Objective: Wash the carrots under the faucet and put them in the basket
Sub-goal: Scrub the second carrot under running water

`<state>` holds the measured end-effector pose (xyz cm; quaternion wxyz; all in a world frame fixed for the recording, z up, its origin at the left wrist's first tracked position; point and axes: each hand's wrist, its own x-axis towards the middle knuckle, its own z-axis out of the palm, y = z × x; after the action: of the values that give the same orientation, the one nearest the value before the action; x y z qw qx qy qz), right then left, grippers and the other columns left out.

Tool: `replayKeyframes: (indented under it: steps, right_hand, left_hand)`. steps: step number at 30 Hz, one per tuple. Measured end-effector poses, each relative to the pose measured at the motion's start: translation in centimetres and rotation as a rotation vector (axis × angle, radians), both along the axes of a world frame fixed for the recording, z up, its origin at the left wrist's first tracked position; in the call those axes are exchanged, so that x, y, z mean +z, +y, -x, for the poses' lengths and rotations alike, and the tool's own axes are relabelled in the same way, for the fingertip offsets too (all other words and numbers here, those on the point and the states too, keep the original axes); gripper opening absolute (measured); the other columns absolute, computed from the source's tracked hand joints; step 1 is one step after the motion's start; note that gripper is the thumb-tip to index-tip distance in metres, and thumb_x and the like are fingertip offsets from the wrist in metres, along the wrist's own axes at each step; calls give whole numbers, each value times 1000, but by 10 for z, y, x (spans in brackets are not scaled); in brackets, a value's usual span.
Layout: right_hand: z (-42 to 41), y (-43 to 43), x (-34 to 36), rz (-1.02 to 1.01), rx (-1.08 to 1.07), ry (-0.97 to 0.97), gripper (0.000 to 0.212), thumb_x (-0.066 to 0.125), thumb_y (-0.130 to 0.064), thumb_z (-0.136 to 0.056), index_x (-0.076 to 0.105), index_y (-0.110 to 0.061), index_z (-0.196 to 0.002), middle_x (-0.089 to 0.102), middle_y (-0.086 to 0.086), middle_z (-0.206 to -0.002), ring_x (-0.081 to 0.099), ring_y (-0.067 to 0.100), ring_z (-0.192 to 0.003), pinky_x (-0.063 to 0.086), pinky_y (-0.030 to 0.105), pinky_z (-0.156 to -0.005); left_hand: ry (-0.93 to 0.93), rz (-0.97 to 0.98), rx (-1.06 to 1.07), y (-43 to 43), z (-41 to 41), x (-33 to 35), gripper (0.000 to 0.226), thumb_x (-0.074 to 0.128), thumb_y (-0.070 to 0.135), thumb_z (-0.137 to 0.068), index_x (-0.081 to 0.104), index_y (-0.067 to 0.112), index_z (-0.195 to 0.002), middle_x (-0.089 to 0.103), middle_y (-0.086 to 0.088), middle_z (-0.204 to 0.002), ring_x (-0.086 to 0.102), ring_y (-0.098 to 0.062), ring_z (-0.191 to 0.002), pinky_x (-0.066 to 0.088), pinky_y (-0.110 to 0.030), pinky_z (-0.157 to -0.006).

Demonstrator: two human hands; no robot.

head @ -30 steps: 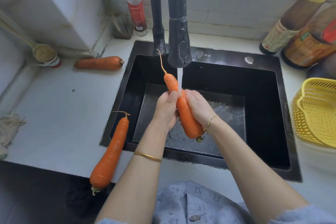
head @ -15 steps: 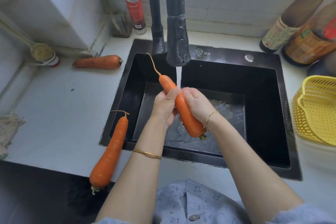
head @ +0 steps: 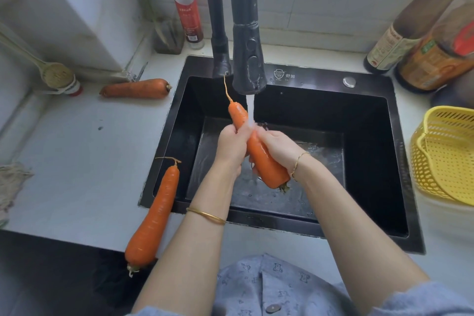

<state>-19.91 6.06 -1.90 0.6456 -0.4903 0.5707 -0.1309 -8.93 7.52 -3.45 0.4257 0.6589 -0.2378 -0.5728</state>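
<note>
Gripping carrot [head: 266, 169] over wet sink [head: 366, 141].

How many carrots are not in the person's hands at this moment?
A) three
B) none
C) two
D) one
C: the back carrot lies on the counter, the front carrot lies across the front-left rim of the sink, and only the held carrot is in the left hand and right hand.

You have soft daylight from behind the faucet [head: 247, 33]; edges bow, and bottles [head: 400, 41] right of the faucet blur.
</note>
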Motion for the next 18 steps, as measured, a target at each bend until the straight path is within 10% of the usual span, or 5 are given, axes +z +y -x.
replayKeyframes:
  steps: [8,11,18]
  right_hand:
    - [8,-1,0,64,43,58,46,29,-42,-104,59,-8,-102,68,15,-83,66,29,-64,58,45,-74]
    - [2,2,2,201,89,148,49,27,-38,-105,64,-7,-102,68,15,-95,64,27,-80,53,46,-88]
    - [-6,4,3,355,147,309,42,24,-34,-105,61,-14,-115,58,6,-107,50,18,-95,33,24,-80]
  left_hand:
    - [353,76,-97,9,-19,6,21,43,1,-100,60,-5,-111,67,-10,-92,66,-17,-86,58,-31,-85]
    - [304,54,-25,8,-17,4,17,45,-6,-91,61,-4,-94,64,-12,-82,60,-17,-72,55,-23,-62]
    - [194,54,34,4,-14,-2,11,56,3,-91,62,-4,-97,66,-11,-85,66,-17,-73,57,-28,-65]
